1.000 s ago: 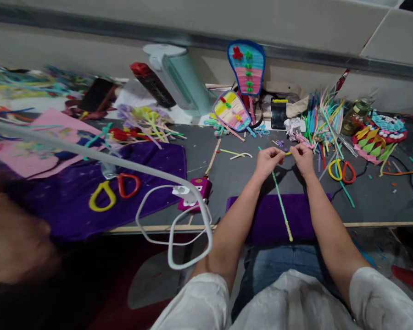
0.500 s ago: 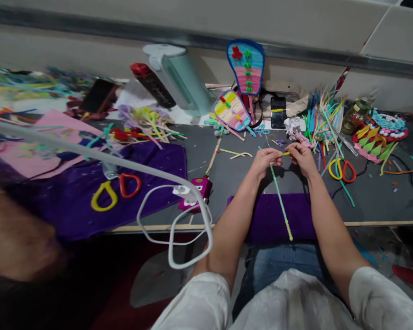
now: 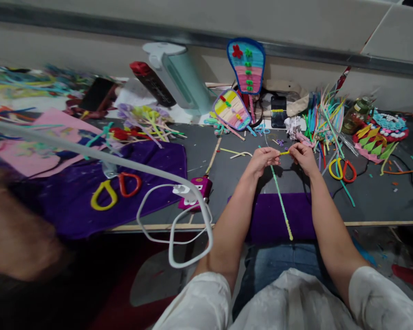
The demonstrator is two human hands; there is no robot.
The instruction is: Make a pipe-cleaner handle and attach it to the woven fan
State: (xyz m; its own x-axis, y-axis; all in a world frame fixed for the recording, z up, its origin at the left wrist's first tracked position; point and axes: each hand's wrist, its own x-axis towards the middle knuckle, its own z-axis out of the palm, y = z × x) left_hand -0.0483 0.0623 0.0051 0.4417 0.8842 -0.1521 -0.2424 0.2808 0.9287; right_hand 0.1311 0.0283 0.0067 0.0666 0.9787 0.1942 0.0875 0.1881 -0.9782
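Note:
My left hand (image 3: 263, 160) and my right hand (image 3: 303, 156) meet over the dark table (image 3: 227, 174), both pinching a short yellow pipe-cleaner piece (image 3: 284, 153) between their fingertips. A long green pipe cleaner (image 3: 281, 201) with a yellow lower end hangs down from my left hand across a purple cloth (image 3: 271, 215) at the table's front edge. Whether it joins the yellow piece is hidden by my fingers.
Yellow-and-red scissors (image 3: 342, 169) lie right of my hands, a bundle of coloured pipe cleaners (image 3: 321, 119) behind them. Two striped paddle-shaped crafts (image 3: 245, 64) lean at the wall. Left: a big purple cloth (image 3: 89, 192), more scissors (image 3: 115, 192), a white cable (image 3: 172, 220), a pink device (image 3: 196, 192).
My hands have drawn slightly apart, so more of the yellow piece shows between the fingertips. Everything else stays put.

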